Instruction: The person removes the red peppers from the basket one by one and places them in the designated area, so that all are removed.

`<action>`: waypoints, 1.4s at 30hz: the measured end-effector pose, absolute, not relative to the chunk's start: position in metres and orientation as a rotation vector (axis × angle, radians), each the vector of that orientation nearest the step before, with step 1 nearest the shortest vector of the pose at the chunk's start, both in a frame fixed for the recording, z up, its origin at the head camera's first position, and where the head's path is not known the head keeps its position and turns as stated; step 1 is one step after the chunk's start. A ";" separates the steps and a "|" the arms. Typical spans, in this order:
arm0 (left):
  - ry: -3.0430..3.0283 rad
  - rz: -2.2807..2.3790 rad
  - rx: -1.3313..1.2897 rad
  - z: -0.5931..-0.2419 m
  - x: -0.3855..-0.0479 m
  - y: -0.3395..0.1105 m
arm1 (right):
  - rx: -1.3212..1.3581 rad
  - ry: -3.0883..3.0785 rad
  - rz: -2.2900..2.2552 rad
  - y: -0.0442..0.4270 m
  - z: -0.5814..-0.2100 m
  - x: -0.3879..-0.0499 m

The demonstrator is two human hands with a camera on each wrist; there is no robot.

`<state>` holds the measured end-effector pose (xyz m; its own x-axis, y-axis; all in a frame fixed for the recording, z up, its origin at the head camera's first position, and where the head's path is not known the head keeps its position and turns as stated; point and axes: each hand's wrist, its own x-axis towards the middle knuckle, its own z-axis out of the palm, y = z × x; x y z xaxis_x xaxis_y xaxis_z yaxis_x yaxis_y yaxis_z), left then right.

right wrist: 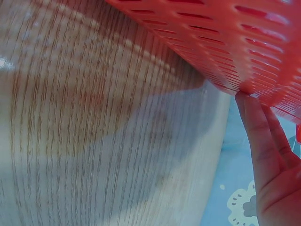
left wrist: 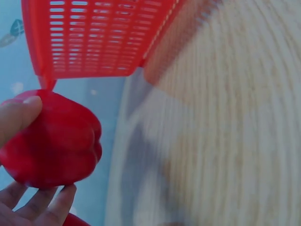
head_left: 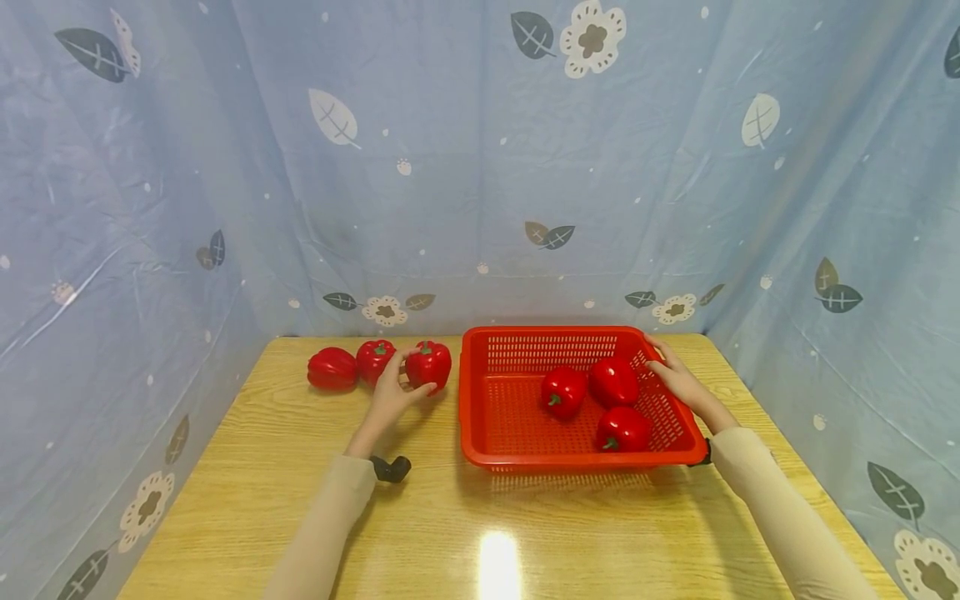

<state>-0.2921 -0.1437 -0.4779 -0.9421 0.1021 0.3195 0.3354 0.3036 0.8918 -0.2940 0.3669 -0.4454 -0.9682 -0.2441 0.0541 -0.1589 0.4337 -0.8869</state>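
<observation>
In the head view my left hand (head_left: 392, 393) holds a red bell pepper (head_left: 429, 367) between thumb and fingers, just left of the basket. The left wrist view shows the thumb on one side of this bell pepper (left wrist: 59, 141) and fingertips on the other. My right hand (head_left: 681, 385) grips the right rim of a red plastic basket (head_left: 495, 459). Seen from the right wrist, its fingers (right wrist: 257, 127) lie against the outside of the slotted wall. Inside the basket are three red bell peppers (head_left: 564, 392), toward its right side.
Two more red bell peppers, one lying on its side (head_left: 332, 369) and one with its stem up (head_left: 374, 360), are at the table's back left. The wooden table (head_left: 420, 533) meets a blue patterned curtain (head_left: 420, 192) behind and at both sides.
</observation>
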 end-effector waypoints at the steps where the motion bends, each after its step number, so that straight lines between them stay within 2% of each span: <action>1: -2.367 -1.683 -0.398 -0.479 -0.292 -0.143 | -0.367 2.592 -1.582 0.367 -0.445 -0.294; 42: -2.338 -1.403 -0.251 -0.504 -0.295 -0.134 | -0.379 2.610 -1.558 0.366 -0.442 -0.291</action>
